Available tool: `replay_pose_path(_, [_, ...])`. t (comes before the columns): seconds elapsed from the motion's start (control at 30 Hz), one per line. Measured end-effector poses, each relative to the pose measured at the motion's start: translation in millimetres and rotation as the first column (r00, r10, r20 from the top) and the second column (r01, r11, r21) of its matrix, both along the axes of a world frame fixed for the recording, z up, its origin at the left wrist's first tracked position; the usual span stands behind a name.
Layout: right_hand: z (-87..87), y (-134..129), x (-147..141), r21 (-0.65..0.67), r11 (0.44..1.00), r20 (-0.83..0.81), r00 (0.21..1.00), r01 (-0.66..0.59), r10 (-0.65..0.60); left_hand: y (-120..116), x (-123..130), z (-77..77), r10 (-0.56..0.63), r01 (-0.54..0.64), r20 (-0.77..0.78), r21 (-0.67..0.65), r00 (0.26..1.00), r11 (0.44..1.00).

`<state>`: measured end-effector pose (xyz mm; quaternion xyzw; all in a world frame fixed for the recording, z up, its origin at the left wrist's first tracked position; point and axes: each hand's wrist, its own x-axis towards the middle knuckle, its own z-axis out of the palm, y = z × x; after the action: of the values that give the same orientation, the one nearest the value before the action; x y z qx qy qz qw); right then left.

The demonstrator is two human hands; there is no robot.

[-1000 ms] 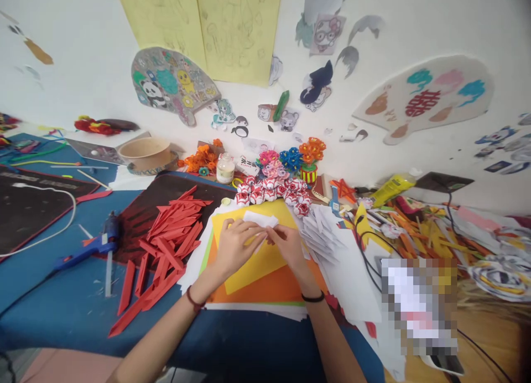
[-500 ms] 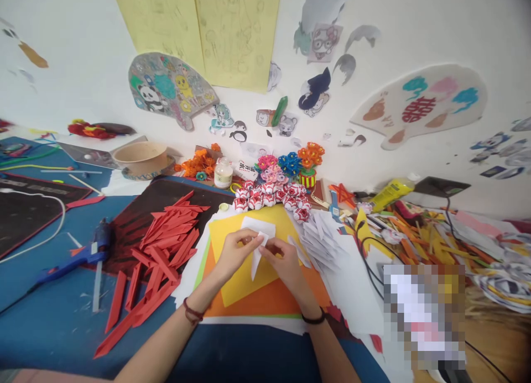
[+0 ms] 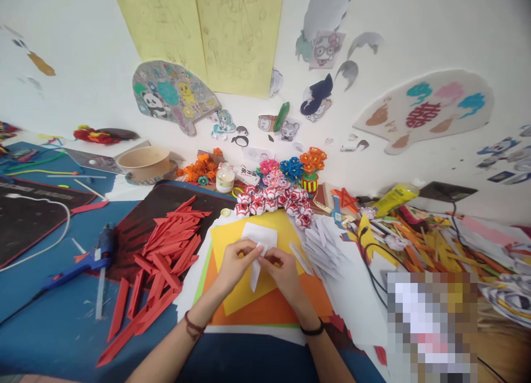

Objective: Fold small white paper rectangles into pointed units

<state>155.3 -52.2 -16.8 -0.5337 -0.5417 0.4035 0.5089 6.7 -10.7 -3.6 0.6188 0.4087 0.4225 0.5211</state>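
The left hand and the right hand pinch a folded white paper between thumbs and fingertips, close together above the yellow sheet. Fingers cover the paper's middle, so its folds are hard to make out; whether the white panel just beyond them is part of it, I cannot tell. A narrow end points down toward the viewer, the long axis tilting slightly left. An orange sheet lies partly hidden underneath. White strips overlap on the right; red strips are heaped left. A pixelated patch obscures the lower right.
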Motion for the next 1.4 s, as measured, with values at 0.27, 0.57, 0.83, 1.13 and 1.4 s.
replay_pose_path(0.27, [-2.7,1,1,-0.001,1.0,-0.015,1.0,-0.017,0.017,-1,0,0.9,0.017,-0.017,-0.007,0.019,1.0,1.0])
replay_pose_path(0.57, [-0.4,-4,5,0.006,1.0,0.005,1.0,-0.015,0.015,-3,2,1.0,-0.004,0.004,-0.017,0.006,1.0,1.0])
replay_pose_path(0.83, [1.5,-6,-2,-0.024,0.996,-0.066,0.994,-0.085,0.083,-8,3,2.4,0.032,-0.032,0.016,0.026,0.999,0.999])
replay_pose_path(1.13, [6.6,-5,2,-0.033,0.986,-0.082,0.984,-0.163,0.16,-8,4,2.5,0.013,-0.013,0.004,0.029,1.0,0.999])
replay_pose_path(1.4, [5.6,-4,5,-0.023,0.985,-0.099,0.98,-0.173,0.17,-9,5,6.2,0.005,0.0,-0.068,0.068,0.998,0.998])
